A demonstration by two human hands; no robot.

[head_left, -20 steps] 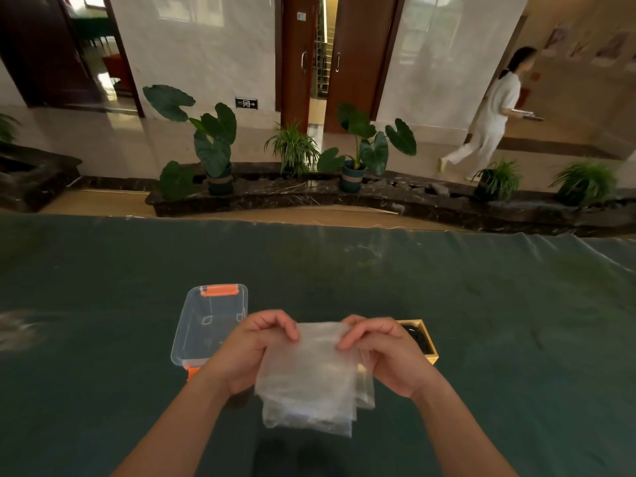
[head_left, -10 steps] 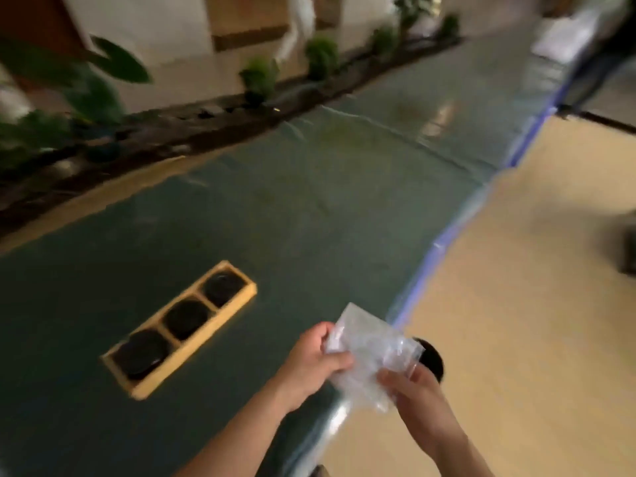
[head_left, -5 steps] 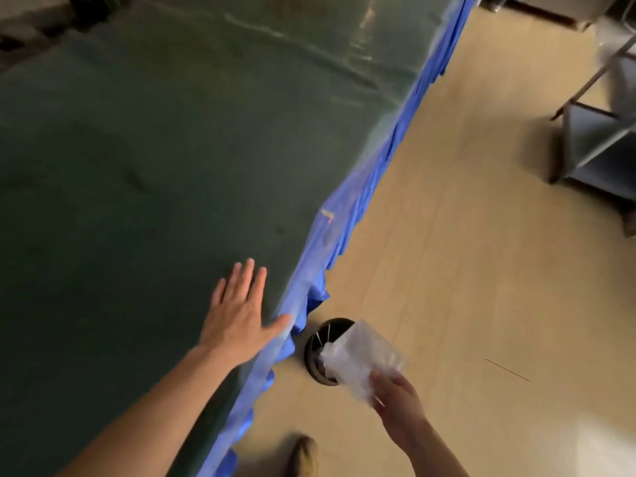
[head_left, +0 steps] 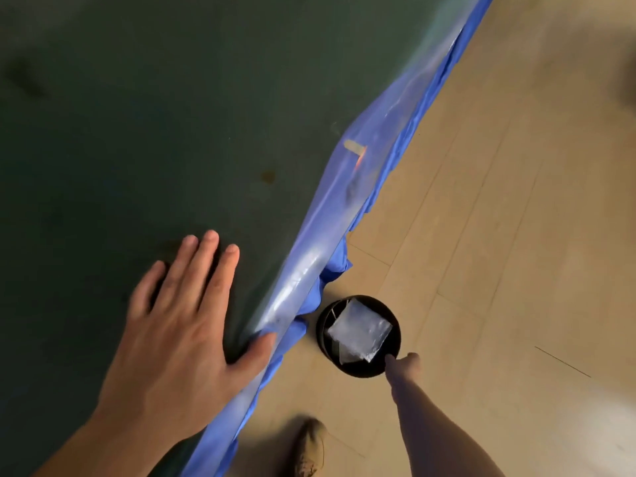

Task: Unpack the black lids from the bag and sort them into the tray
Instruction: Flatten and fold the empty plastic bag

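The clear plastic bag lies crumpled inside a round black bin on the floor beside the table. My right hand reaches down to the bin's near rim, its fingertips right by the bag's lower corner. The hand is seen from behind the wrist, so I cannot tell whether the fingers still pinch the bag. My left hand rests flat and open on the dark green table top, thumb at the table's edge. The tray and the black lids are out of view.
A clear plastic sheet over a blue cloth hangs off the table edge, running diagonally from top right to bottom. Beige floor fills the right side. A shoe stands below the bin.
The view swung from the table down to the floor. My left hand let go of the bag and settled flat on the table; my right hand carried the bag down into the black bin.
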